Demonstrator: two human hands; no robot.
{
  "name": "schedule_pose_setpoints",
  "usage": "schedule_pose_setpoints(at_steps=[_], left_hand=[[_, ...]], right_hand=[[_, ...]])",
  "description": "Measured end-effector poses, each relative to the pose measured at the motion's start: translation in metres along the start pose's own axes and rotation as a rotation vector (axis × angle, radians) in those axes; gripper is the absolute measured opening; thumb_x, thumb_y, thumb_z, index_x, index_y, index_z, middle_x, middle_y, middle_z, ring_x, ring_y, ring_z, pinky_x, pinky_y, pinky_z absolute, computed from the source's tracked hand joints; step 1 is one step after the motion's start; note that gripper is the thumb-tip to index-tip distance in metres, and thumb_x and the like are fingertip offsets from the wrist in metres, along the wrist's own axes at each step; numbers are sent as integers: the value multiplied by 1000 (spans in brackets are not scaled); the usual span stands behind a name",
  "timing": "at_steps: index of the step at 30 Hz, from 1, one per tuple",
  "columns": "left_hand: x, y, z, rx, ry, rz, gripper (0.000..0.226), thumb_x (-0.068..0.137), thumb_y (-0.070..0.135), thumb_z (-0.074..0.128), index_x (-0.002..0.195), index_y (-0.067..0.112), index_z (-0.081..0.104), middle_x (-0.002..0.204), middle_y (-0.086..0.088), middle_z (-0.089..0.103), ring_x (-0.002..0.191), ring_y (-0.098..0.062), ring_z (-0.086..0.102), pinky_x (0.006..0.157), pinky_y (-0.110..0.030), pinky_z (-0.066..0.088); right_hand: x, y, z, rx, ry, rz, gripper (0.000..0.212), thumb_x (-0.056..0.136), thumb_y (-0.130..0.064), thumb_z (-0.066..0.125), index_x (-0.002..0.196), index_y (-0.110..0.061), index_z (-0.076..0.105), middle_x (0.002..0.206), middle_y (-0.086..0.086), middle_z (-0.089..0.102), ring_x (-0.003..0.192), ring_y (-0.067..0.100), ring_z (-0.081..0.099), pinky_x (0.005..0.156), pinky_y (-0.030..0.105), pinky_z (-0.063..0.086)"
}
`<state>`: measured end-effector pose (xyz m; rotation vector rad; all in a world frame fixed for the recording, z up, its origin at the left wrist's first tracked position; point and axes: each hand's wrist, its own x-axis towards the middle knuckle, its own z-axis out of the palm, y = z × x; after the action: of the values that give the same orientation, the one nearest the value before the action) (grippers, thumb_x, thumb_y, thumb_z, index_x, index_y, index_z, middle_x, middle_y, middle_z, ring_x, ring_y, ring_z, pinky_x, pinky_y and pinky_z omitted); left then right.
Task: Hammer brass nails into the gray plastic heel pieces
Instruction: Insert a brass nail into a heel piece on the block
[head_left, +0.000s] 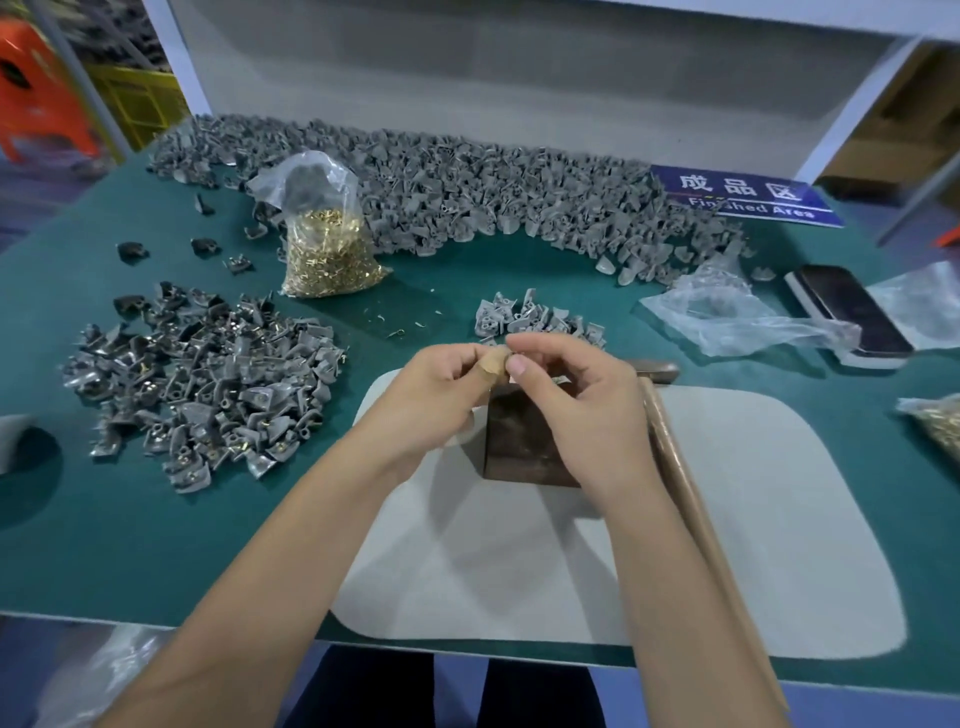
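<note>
A single wide-angle view looks from the person's head, forward and steeply down onto the green tabletop (156, 545). It sits close above the near edge, so both forearms enter from the bottom of the frame. The far white wall panel (519, 78) curves with the lens at the top.

A phone (852, 312) lies beside crumpled plastic bag (737, 317), near blue sign (748, 195).
</note>
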<state>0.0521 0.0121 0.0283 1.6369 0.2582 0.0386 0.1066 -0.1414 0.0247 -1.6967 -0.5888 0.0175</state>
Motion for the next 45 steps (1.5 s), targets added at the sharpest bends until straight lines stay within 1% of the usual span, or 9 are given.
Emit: schedule_pose_setpoints(at_steps=[3, 7, 11, 17, 25, 29, 33, 38, 45], left_hand=[[10, 2, -3, -69, -91, -35, 36, 103, 40, 55, 91, 11, 71, 70, -6, 32, 66, -19, 19, 53, -25, 17], [17, 1, -10, -127, -96, 9, 25, 101, 36, 59, 95, 22, 79, 83, 9, 70, 59, -5, 37, 48, -13, 33], [35, -9, -19, 593, 313, 222, 11, 99, 36, 63, 103, 36, 74, 95, 23, 71, 76, 8, 56, 68, -18, 44], [53, -13, -3, 1077, 220, 227, 28, 89, 43, 72, 115, 37, 65, 107, 11, 63, 103, -16, 61, 75, -32, 45], [52, -8, -5, 1013, 307, 167, 9, 95, 41, 65, 103, 38, 66, 97, 19, 66, 90, -9, 60, 66, -28, 37], [29, -5, -10, 646, 329, 292, 9, 94, 28, 66, 97, 37, 67, 91, 25, 67, 78, 1, 59, 65, -13, 42], [3, -7, -9, 408, 298, 385, 20, 94, 17, 69, 98, 36, 66, 97, 25, 70, 94, 2, 66, 78, -10, 48], [-10, -18, -5, 661, 249, 498, 18, 98, 8, 63, 112, 19, 67, 107, 10, 64, 99, -5, 60, 87, -24, 50], [-20, -15, -1, 716, 229, 523, 21, 97, 4, 58, 112, 17, 66, 109, 3, 69, 103, -19, 62, 84, -33, 48]], right_hand=[[4, 3, -1, 36, 35, 29, 19, 93, -17, 75, 100, -34, 78, 87, -11, 76, 86, 5, 70, 81, 16, 52], [6, 11, 0, 118, 134, 115, 10, 94, -19, 74, 96, -27, 78, 85, -7, 77, 72, 6, 67, 64, 21, 55], [7, 13, 2, 292, 278, 165, 5, 98, -16, 68, 96, -16, 72, 84, 0, 74, 71, 9, 64, 56, 23, 53], [6, 14, 2, 300, 271, 151, 9, 93, -6, 73, 99, -13, 76, 82, 3, 73, 74, 11, 66, 56, 22, 55], [4, 9, 2, 207, 258, 141, 17, 93, -7, 74, 102, -20, 81, 84, -5, 76, 68, 14, 65, 56, 16, 52], [4, 6, 1, 178, 255, 159, 21, 95, -7, 71, 105, -23, 81, 93, -6, 78, 72, 13, 69, 58, 13, 51], [2, 3, 2, 127, 201, 136, 23, 95, -8, 69, 106, -25, 80, 93, -10, 77, 73, 11, 70, 60, 14, 53], [0, -3, 2, 122, 232, 134, 14, 95, -9, 70, 102, -19, 77, 87, -1, 76, 73, 12, 68, 68, 36, 61], [-19, -3, 2, -262, 114, -74, 17, 92, -10, 73, 97, -26, 76, 90, -19, 74, 89, 0, 69, 79, 9, 48]])
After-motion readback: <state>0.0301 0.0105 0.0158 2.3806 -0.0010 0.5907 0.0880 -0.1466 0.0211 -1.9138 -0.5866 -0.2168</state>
